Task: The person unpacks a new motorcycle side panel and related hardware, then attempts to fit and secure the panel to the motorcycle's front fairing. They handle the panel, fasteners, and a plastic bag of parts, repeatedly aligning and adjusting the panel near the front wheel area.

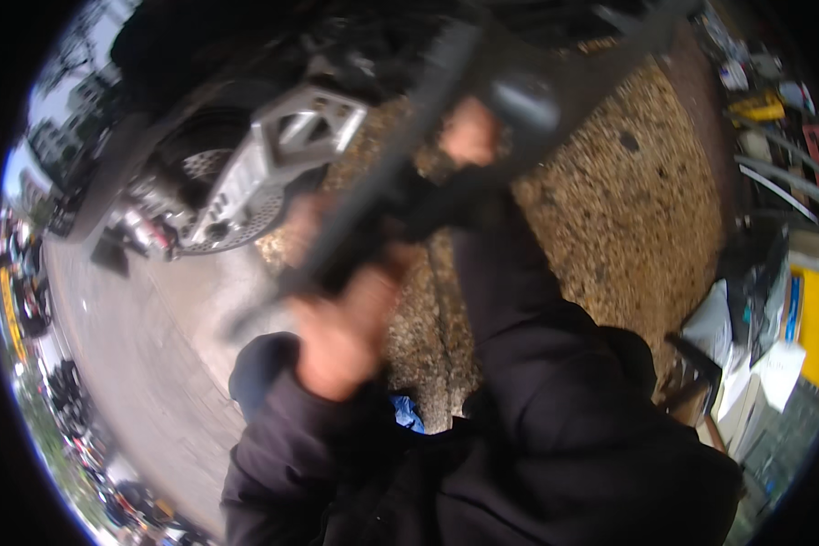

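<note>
A long black panel (528,100), seemingly a plastic body part of a vehicle, is held up slantwise in front of me, smeared by motion. Its lower left end is in my left hand (341,341), whose fingers close around the edge. My right hand (471,132) reaches to the panel's upper part and grips it, partly covered by it. Another blurred patch of skin shows beyond the panel's left edge; whose it is I cannot make out. Just left of the panel is a silver metal bracket (309,127) beside a wheel with a perforated brake disc (214,232).
Dark vehicle parts fill the top. Below lies pebbled ground (628,209), with grey paving (127,309) to the left. A scrap of blue (408,414) lies near my body. Along the right stand cluttered items, among them a yellow panel (814,328) and white paper (780,373). Parked vehicles line the far left.
</note>
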Available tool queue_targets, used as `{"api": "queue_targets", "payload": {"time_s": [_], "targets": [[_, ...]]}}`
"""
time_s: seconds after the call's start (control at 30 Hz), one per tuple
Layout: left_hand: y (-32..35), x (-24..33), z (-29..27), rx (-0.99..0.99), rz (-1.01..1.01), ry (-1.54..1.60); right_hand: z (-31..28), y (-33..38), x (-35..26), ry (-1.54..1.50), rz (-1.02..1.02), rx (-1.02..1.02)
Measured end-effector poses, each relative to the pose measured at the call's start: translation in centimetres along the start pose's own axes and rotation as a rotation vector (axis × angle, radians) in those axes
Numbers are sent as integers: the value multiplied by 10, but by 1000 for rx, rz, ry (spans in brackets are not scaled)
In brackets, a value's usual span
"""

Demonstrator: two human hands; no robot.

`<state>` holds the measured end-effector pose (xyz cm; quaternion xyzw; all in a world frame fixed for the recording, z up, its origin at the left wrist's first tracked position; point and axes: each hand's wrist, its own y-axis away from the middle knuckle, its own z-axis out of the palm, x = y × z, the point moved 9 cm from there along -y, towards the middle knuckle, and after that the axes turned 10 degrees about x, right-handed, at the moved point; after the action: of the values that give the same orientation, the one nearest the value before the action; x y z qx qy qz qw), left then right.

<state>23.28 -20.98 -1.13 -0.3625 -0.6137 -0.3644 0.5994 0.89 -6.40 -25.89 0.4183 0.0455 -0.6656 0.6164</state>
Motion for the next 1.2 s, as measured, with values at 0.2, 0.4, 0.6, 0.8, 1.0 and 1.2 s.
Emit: {"api": "queue_targets", "payload": {"time_s": [0.2, 0.4, 0.6, 0.8, 1.0, 1.2], "targets": [[-59, -25, -12, -36, -51, 295, -29, 108, 74, 334, 137, 0], [-87, -41, -32, 157, -97, 286, -70, 114, 73, 783, 285, -34], [-92, -50, -41, 355, -205, 256, -148, 51, -14, 1207, 10, 357], [-76, -58, -24, 482, -313, 253, -193, 21, -123, 1421, -315, 634], [-71, -59, -7, 360, -291, 120, -199, -6, -132, 1681, -215, 450], [-83, -67, -20, 154, -263, 247, -197, -5, -107, 1693, -203, 292]]}}
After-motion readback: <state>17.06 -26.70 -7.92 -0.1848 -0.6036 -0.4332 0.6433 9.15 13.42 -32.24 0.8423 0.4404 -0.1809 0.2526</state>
